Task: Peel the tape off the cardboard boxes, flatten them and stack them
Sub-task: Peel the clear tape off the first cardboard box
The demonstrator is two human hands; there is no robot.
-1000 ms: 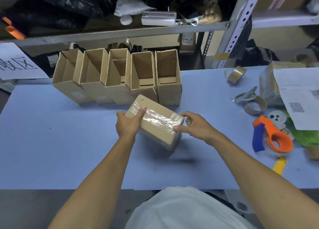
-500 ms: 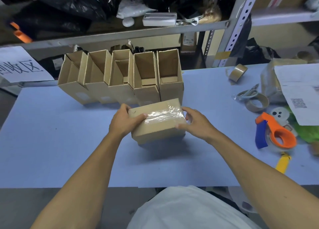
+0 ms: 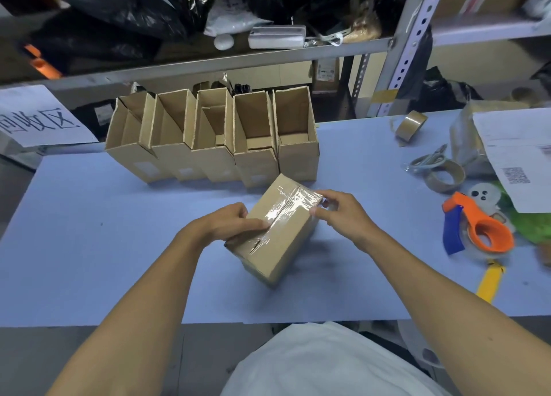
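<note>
Your left hand (image 3: pixel 229 227) grips the taped box (image 3: pixel 278 231) by its left side; your right hand (image 3: pixel 343 213) pinches its far right corner, above the table (image 3: pixel 89 246).

Your left hand (image 3: pixel 229 222) holds the near left side of the closed box (image 3: pixel 278 231), thumb on top by the shiny clear tape (image 3: pixel 286 209). Your right hand (image 3: pixel 343 213) pinches the far right end of that tape. Just behind your grip, five open boxes (image 3: pixel 214 145) stand in a row. Well off to the right of your right hand lies an orange tape dispenser (image 3: pixel 480 228) on the blue table (image 3: pixel 89 246).
</note>
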